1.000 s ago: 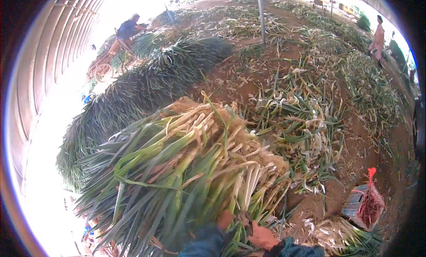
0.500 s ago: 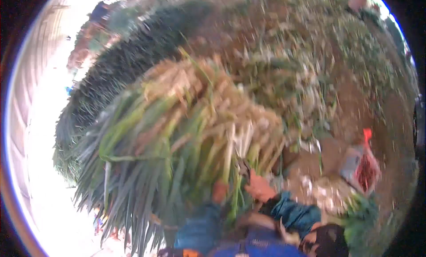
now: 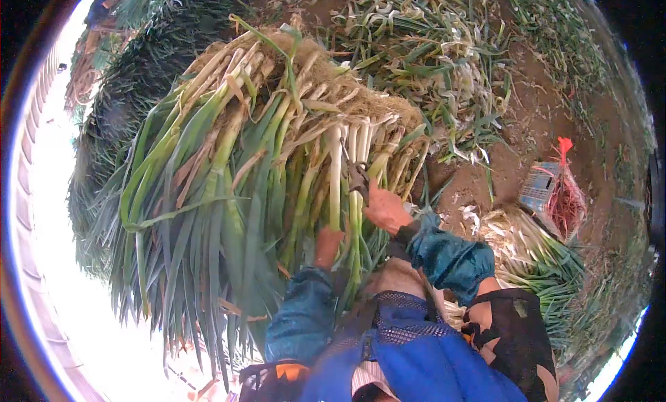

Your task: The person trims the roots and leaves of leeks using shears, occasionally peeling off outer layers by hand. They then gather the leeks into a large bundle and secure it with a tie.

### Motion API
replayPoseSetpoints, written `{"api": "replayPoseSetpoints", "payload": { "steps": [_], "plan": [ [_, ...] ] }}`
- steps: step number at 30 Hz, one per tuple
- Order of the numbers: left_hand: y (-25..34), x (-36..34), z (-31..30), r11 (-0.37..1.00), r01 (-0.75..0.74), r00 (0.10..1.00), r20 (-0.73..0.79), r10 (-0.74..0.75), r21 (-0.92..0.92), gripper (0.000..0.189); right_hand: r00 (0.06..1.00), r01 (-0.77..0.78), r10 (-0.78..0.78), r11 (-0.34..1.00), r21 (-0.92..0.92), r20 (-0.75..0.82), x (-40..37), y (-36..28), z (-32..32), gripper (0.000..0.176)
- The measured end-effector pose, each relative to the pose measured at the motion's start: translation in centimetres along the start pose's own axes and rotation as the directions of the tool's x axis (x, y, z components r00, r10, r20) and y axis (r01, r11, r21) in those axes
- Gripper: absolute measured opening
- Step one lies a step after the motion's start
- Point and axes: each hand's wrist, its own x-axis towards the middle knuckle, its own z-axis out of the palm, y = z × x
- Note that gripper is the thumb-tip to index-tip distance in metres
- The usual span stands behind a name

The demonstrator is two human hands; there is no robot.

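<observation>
In front of me is a big heap of leeks [image 3: 225, 163], their roots toward the far side and their long green leaves hanging toward the left and front. My left hand [image 3: 329, 246] is closed around a pale leek stalk [image 3: 335, 187] at the heap's near edge. To its right, my right hand [image 3: 386, 208] grips a dark metal cutter [image 3: 358, 180], its thin tip pointing up and left among white stems. The fingers of both hands are partly hidden, and more stripped leeks [image 3: 356, 246] run down between the two wrists.
A bundle of cleaned leeks [image 3: 531, 249] lies on the ground at my right. Behind it sits a clear bag of red ties [image 3: 565, 204]. Leaf trimmings [image 3: 444, 62] cover the soil beyond the heap, and another dark green heap [image 3: 149, 76] stands at the far left.
My view has tilted downward and steadied, so the heap and both hands appear higher. My left hand stays low at the stalks, and my right hand still holds the cutter.
</observation>
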Motion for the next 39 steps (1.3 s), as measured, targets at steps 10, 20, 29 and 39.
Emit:
{"api": "replayPoseSetpoints", "payload": {
  "steps": [10,20,29,39],
  "plan": [
    [-0.2,-0.6,0.9,0.816,0.089,0.996,-0.045,-0.076,0.571,0.037,0.985,-0.028,0.014,0.996,0.082,0.172,1.8,-0.4,-2.6,0.05],
    [-0.1,1.8,3.4,0.861,-0.016,0.998,0.055,-0.014,0.508,0.04,0.965,-0.171,0.173,0.985,-0.028,0.198,1.0,-0.2,-3.2,0.045],
    [1.8,0.6,4.8,0.875,-0.061,0.995,0.104,0.012,0.481,0.03,0.975,-0.091,0.088,0.996,0.008,0.204,-0.6,3.7,-1.4,0.039],
    [2.4,-2.5,0.6,0.457,-0.24,0.786,-0.105,0.61,0.856,0.03,0.982,-0.167,0.163,0.985,0.033,0.094,-4.0,3.8,-3.2,0.052]
  ]
}}
